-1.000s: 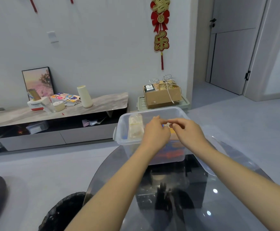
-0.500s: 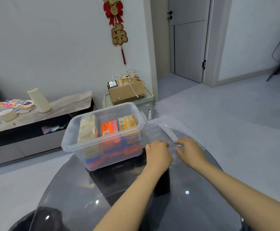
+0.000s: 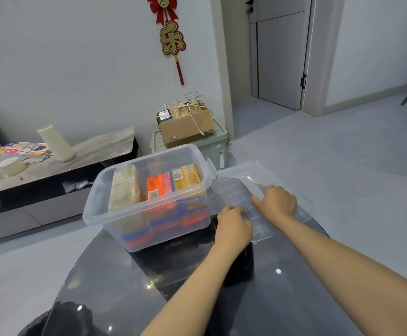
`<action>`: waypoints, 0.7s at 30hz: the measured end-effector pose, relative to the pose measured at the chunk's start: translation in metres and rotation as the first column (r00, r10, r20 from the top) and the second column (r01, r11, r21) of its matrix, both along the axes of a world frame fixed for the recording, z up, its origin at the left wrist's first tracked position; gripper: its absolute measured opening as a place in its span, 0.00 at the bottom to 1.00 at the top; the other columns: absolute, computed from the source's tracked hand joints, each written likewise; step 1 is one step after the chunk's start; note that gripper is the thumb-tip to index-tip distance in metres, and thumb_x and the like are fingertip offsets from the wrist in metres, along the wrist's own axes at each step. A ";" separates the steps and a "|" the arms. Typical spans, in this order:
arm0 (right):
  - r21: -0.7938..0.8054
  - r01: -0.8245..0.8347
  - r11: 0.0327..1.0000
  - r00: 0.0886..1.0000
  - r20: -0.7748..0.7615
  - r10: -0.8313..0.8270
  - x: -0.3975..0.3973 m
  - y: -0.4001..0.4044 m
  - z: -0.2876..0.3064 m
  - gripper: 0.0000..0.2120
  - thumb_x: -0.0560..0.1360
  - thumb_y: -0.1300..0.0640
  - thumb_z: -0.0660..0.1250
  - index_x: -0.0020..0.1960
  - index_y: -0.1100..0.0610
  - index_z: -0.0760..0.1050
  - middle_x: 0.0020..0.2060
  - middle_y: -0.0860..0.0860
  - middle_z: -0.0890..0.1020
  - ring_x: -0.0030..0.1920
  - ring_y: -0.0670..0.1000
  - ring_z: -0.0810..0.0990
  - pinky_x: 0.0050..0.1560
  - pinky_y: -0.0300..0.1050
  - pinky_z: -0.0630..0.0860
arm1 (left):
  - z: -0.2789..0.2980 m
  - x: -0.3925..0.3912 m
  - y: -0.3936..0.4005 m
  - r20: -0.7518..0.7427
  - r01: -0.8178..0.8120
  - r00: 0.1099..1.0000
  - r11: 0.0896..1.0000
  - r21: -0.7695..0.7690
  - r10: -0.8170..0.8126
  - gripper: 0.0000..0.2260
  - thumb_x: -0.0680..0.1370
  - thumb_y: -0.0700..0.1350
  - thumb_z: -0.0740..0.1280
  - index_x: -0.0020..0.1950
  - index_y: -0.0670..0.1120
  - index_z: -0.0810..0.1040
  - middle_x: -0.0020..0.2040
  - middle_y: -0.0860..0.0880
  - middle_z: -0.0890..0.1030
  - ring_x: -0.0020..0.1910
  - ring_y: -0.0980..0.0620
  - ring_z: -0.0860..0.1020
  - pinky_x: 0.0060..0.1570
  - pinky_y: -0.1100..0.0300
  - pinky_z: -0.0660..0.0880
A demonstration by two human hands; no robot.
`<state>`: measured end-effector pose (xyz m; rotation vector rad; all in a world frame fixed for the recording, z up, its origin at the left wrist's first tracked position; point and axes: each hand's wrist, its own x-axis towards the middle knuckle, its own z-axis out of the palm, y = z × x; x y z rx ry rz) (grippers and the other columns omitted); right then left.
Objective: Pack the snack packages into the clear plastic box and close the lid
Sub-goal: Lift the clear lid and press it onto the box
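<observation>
The clear plastic box (image 3: 105,214) stands open on the dark glass table (image 3: 294,299). Inside it stand a pale cream package (image 3: 124,187), an orange package (image 3: 158,187) and a yellow package (image 3: 186,176), with more orange and blue packages lower down. The clear lid (image 3: 236,190) lies flat on the table just right of the box. My left hand (image 3: 234,229) rests curled on the lid's near edge. My right hand (image 3: 276,202) presses on the lid's right part, fingers over its raised rim.
Behind the table, a cardboard box (image 3: 185,124) sits on a green storage bin (image 3: 219,141). A low TV cabinet (image 3: 95,151) at the left carries a cream vase (image 3: 55,143) and small items. A black bin (image 3: 64,318) stands beside the table's near left.
My hands left the inside of the box and went to the lid on the right. In the last half second they settled more firmly on the lid; the view shifted slightly.
</observation>
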<state>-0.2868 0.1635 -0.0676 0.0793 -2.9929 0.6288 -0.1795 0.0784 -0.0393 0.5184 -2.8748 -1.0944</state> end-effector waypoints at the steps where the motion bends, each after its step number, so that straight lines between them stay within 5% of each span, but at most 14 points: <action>1: -0.015 0.018 1.000 1.000 -0.008 -0.018 0.000 0.002 -0.001 0.22 0.71 0.43 0.64 0.54 0.61 0.77 0.54 0.58 0.81 0.55 0.59 0.79 0.55 0.49 0.71 | 0.001 0.000 -0.001 -0.018 -0.011 1.000 1.000 0.022 0.011 0.17 0.76 0.39 0.58 0.65 0.43 0.74 0.69 0.44 0.68 0.69 0.46 0.66 0.68 0.56 0.64; 9: -0.252 0.104 0.962 0.983 -0.120 -0.138 0.009 0.044 0.047 0.18 0.70 0.44 0.65 0.47 0.58 0.79 0.49 0.55 0.82 0.48 0.60 0.81 0.45 0.47 0.72 | 0.038 -0.002 0.020 -0.260 0.051 0.964 0.999 -0.018 -0.053 0.19 0.78 0.39 0.59 0.69 0.44 0.69 0.76 0.44 0.59 0.75 0.48 0.57 0.72 0.58 0.56; 11: -0.305 0.104 0.947 0.976 -0.151 -0.156 0.010 0.053 0.072 0.14 0.70 0.45 0.65 0.34 0.54 0.71 0.36 0.53 0.78 0.39 0.60 0.77 0.35 0.44 0.68 | 0.058 -0.002 0.024 -0.358 0.075 0.929 0.995 -0.067 -0.094 0.19 0.78 0.40 0.60 0.69 0.45 0.70 0.76 0.46 0.59 0.75 0.48 0.56 0.72 0.59 0.55; 13: -0.331 0.087 0.940 0.970 -0.186 -0.155 0.014 0.054 0.096 0.21 0.69 0.46 0.65 0.26 0.52 0.59 0.26 0.49 0.66 0.31 0.57 0.68 0.27 0.40 0.57 | 0.080 0.000 0.023 -0.450 0.051 0.888 0.992 -0.113 -0.097 0.18 0.77 0.42 0.61 0.68 0.46 0.71 0.74 0.46 0.62 0.74 0.48 0.58 0.70 0.59 0.57; 21: -0.358 -0.125 0.925 0.964 -0.265 0.028 0.048 -0.003 0.158 0.23 0.70 0.45 0.64 0.24 0.52 0.57 0.21 0.47 0.63 0.23 0.50 0.61 0.26 0.40 0.54 | 0.137 0.032 -0.031 -0.578 -0.136 0.816 0.973 -0.189 0.002 0.19 0.75 0.43 0.64 0.67 0.45 0.72 0.72 0.41 0.62 0.72 0.45 0.60 0.71 0.53 0.60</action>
